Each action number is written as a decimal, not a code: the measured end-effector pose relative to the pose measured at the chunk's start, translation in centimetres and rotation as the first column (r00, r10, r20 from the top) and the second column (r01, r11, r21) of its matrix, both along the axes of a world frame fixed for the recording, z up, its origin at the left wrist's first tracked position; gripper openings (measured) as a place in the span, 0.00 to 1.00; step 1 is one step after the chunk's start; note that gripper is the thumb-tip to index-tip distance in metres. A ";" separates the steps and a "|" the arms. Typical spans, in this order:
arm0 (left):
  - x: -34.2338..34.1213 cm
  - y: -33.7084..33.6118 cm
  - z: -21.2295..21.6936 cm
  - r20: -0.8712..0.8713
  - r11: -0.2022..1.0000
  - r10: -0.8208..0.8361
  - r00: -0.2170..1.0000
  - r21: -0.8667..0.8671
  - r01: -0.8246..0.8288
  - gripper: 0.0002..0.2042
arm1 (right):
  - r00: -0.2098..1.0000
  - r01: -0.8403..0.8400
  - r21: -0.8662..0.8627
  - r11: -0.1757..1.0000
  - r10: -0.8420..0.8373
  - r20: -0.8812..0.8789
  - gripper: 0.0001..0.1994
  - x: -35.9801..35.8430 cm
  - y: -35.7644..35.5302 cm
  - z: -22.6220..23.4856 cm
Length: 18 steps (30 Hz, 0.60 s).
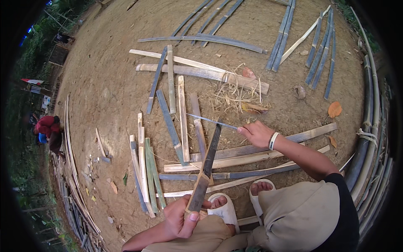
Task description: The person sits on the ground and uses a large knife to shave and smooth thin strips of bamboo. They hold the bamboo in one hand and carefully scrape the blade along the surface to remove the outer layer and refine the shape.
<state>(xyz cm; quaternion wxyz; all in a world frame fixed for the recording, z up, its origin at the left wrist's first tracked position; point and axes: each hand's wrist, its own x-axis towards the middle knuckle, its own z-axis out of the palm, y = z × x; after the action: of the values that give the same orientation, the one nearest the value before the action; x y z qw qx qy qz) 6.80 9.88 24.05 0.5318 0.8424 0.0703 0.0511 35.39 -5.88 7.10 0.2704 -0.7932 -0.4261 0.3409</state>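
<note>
Bamboo strip (203, 181) clamped in left hand (177, 216), jutting forward beyond grip; right hand (257, 135) clenched around knife (205, 119).

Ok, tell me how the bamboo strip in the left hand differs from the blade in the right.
The bamboo strip is broad; the blade is narrow. The strip has dark and brown stretches; the blade is bluish grey. The strip points away from the body, the blade leftward. Both are long, held by the left hand and right hand respectively.
</note>
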 end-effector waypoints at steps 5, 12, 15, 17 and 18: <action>-0.1 0.2 -0.2 0.005 1.000 0.020 1.000 0.020 -0.021 0.23 | 0.993 -0.109 0.037 0.993 0.110 -0.040 0.29 -1.9 0.1 4.6; -0.2 0.0 -0.1 0.045 0.989 0.088 0.995 -0.127 -0.082 0.19 | 1.000 0.010 -0.109 0.994 -0.008 0.025 0.30 1.2 -0.3 -1.4; 0.0 0.0 0.2 -0.061 0.984 0.100 0.993 -0.139 -0.108 0.22 | 1.000 0.024 -0.073 0.997 -0.023 0.015 0.29 0.4 -1.1 -1.3; 0.0 -1.0 -0.2 -0.036 0.893 0.207 0.978 -0.402 -0.204 0.21 | 0.996 0.079 -0.132 0.988 -0.071 0.062 0.29 1.5 -1.4 -3.3; -0.1 -1.3 -0.3 -0.037 0.818 0.262 0.964 -0.522 -0.242 0.21 | 0.994 0.089 -0.137 0.987 -0.079 0.071 0.28 1.7 -1.3 -3.5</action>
<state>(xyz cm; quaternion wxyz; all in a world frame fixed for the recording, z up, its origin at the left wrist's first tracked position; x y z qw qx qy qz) 6.68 8.54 23.71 0.7301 0.6484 0.1824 0.1155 37.10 -7.15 3.60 0.2141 -0.8381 -0.3758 0.3325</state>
